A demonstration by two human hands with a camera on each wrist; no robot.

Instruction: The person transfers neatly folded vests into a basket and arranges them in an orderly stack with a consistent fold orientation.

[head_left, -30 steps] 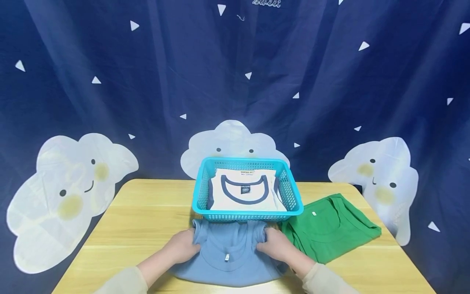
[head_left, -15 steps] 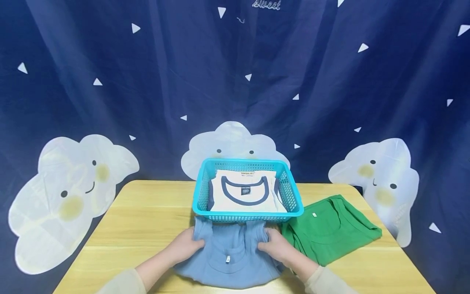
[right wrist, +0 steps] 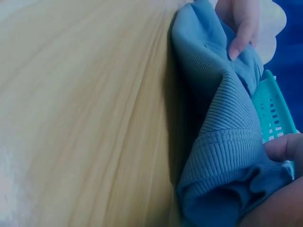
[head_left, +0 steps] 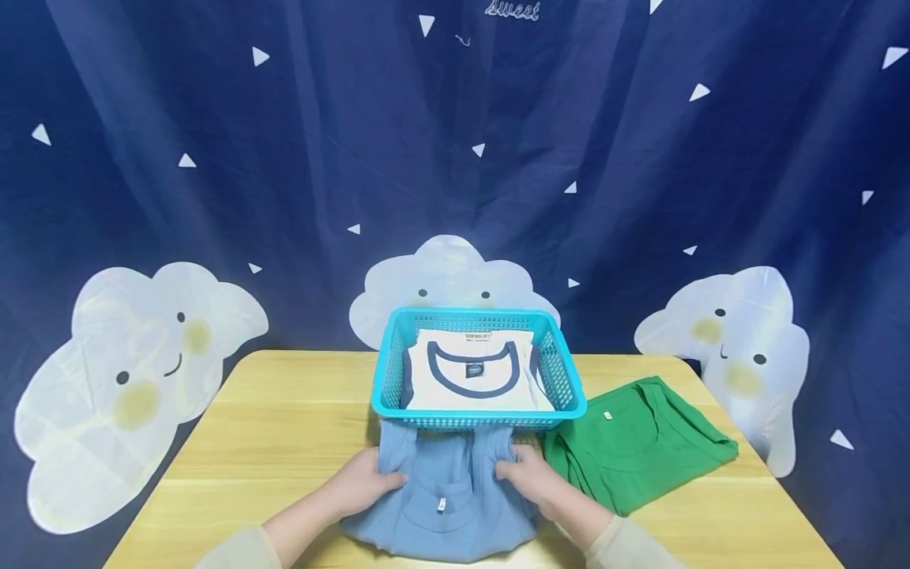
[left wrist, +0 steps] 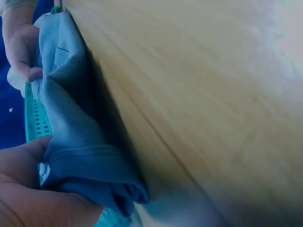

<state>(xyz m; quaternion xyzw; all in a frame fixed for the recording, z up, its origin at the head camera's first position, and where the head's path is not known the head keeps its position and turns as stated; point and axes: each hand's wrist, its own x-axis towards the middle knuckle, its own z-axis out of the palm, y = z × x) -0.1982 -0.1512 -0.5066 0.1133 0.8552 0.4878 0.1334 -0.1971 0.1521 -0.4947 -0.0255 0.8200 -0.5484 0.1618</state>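
Fingers of the left hand (head_left: 364,480) and right hand (head_left: 529,474) pinch opposite sides of the soft, ribbed light-blue fabric shirt (head_left: 441,536), over the pale wooden counter (head_left: 298,442), just near of the turquoise perforated plastic basket (head_left: 479,416). We judge a loose pinch could let its folds slump, or its far edge snag the basket. We cannot see the fingertips beneath, nor whether shirt and basket touch.
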